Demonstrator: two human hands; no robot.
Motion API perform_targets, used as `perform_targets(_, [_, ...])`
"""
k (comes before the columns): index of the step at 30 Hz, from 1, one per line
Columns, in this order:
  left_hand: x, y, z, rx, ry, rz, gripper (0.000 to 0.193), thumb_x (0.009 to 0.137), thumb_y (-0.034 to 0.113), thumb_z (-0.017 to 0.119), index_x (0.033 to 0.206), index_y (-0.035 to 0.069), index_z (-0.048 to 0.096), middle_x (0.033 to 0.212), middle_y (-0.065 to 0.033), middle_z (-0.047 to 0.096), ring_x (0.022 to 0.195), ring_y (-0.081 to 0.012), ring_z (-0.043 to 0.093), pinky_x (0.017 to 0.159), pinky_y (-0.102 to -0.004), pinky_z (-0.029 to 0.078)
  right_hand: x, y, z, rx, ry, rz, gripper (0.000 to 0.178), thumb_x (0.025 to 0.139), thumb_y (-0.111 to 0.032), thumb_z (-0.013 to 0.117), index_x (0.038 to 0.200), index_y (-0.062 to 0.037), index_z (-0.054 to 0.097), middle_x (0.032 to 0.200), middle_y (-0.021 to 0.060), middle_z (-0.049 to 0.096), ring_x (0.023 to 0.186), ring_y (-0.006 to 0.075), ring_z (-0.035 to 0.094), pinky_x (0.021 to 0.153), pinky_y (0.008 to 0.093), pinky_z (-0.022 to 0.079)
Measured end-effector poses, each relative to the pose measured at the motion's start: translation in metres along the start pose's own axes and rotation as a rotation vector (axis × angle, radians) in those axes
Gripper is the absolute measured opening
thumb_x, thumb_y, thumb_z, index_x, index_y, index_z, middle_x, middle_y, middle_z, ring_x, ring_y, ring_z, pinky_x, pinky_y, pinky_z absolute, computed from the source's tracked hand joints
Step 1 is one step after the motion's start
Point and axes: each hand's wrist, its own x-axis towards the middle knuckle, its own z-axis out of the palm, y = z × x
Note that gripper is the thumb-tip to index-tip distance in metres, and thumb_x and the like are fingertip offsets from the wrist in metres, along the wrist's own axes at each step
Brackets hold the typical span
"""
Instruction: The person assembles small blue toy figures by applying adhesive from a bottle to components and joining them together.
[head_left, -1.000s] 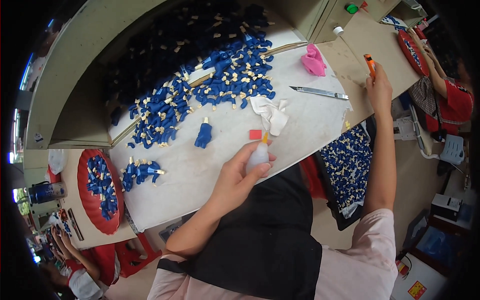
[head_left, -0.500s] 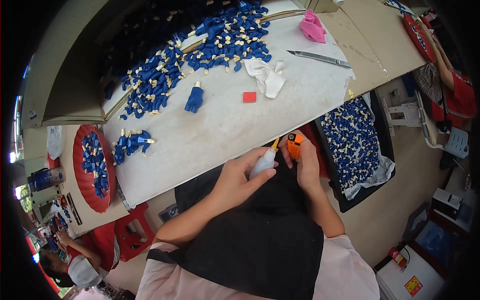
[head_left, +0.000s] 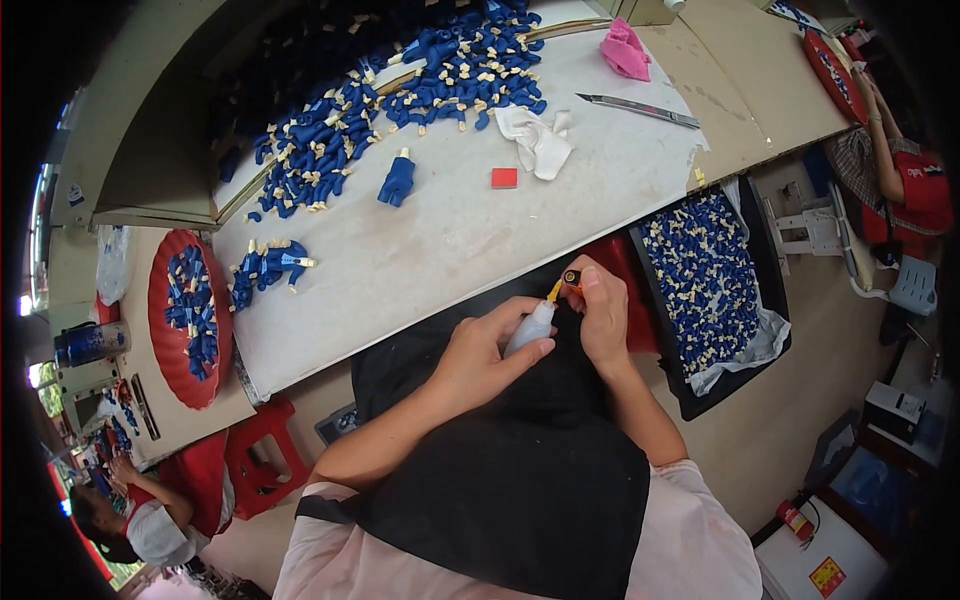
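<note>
A black apron covers a pale pink short-sleeved top.

My camera sits on my head, on the left of a pair, and it looks down past my chest. My pink shirt and black apron are the nearest things, filling the bottom. My left hand and right hand are in the middle, a short way off. Past them I see the white table top, its front edge slanting from near left to far right. The view is very wide, so it gets the red tray on the left and the black tray on the right. Straight lines bend near the dark round rim.
</note>
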Motion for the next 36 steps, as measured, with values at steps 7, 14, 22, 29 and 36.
perform_targets(7, [0.0, 0.0, 0.001, 0.008, -0.007, -0.017, 0.031, 0.076, 0.013, 0.061, 0.102, 0.002, 0.049, 0.077, -0.0084, 0.059, 0.069, -0.013, 0.059, 0.062, -0.0243, 0.045, -0.001, 0.001, 0.001, -0.008, 0.026, -0.012, 0.042, 0.083, -0.035, 0.031, 0.063, -0.0013, 0.048, 0.053, 0.0018, 0.044, 0.047, 0.0076, 0.037, 0.042, 0.0223, 0.026])
perform_targets(14, [0.001, -0.001, 0.002, -0.042, 0.002, 0.002, 0.031, 0.076, 0.014, 0.06, 0.102, 0.003, 0.049, 0.077, -0.0083, 0.059, 0.069, -0.0133, 0.06, 0.062, -0.0245, 0.045, 0.0, 0.002, 0.001, -0.017, 0.02, -0.034, 0.042, 0.083, -0.034, 0.032, 0.064, -0.0007, 0.048, 0.052, 0.0025, 0.044, 0.047, 0.0082, 0.037, 0.042, 0.023, 0.027])
perform_targets(22, [0.001, -0.002, 0.001, 0.006, -0.005, -0.01, 0.031, 0.076, 0.015, 0.06, 0.102, 0.003, 0.049, 0.076, -0.0093, 0.059, 0.068, -0.0149, 0.06, 0.061, -0.0255, 0.045, 0.0, 0.003, 0.002, -0.021, 0.024, -0.041, 0.043, 0.083, -0.035, 0.032, 0.063, -0.0004, 0.048, 0.052, 0.0029, 0.044, 0.047, 0.009, 0.038, 0.042, 0.0238, 0.028])
perform_targets(29, [0.002, -0.001, 0.001, -0.008, -0.008, -0.004, 0.031, 0.075, 0.014, 0.06, 0.102, 0.003, 0.049, 0.078, -0.0101, 0.06, 0.07, -0.0163, 0.061, 0.063, -0.026, 0.046, 0.0, 0.002, 0.002, -0.032, 0.039, -0.044, 0.044, 0.083, -0.036, 0.032, 0.063, -0.0002, 0.048, 0.052, 0.0031, 0.044, 0.047, 0.0086, 0.038, 0.043, 0.0233, 0.027])
perform_targets(36, [0.003, 0.01, -0.005, -0.009, -0.062, -0.035, 0.033, 0.079, 0.006, 0.055, 0.11, 0.001, 0.046, 0.09, -0.0076, 0.06, 0.078, -0.0076, 0.055, 0.069, -0.0207, 0.045, 0.014, -0.011, -0.029, 0.194, 0.185, -0.058, 0.035, 0.087, -0.035, 0.033, 0.089, -0.0033, 0.048, 0.064, -0.0004, 0.045, 0.053, 0.0043, 0.036, 0.045, 0.0171, 0.028])
